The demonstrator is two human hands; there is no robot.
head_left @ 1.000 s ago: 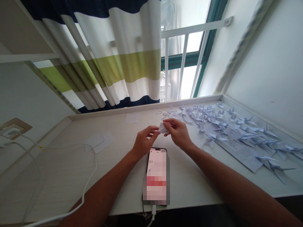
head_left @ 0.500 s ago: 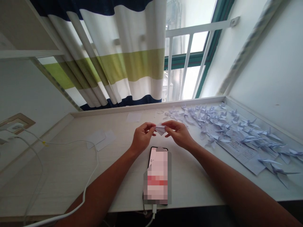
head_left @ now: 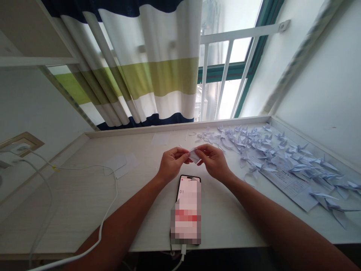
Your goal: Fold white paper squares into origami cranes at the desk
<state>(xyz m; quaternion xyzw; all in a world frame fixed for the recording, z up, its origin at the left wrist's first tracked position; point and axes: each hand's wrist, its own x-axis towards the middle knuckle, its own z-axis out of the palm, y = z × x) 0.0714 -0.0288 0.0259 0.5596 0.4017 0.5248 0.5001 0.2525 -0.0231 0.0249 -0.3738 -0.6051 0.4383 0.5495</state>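
Observation:
Over the middle of the pale table [head_left: 73, 203] my left hand [head_left: 170, 163] and my right hand [head_left: 213, 161] meet, both pinching a small folded piece of pale lilac paper [head_left: 194, 155] between fingertips. The fingers of both hands are closed on it, held a little above the tabletop. Just below my hands lies a phone [head_left: 186, 209] with its screen lit, face up near the front edge.
Several folded paper cranes [head_left: 270, 154] are spread across the right half of the table, some on a printed sheet [head_left: 290, 185]. Blank paper squares [head_left: 118, 164] lie at the left, another [head_left: 160, 138] near the window sill. A white cable [head_left: 107, 210] runs across the left side. Striped curtain behind.
My hands have drawn closer together on the paper piece, and it looks smaller and more folded than a second ago. The camera has shifted slightly.

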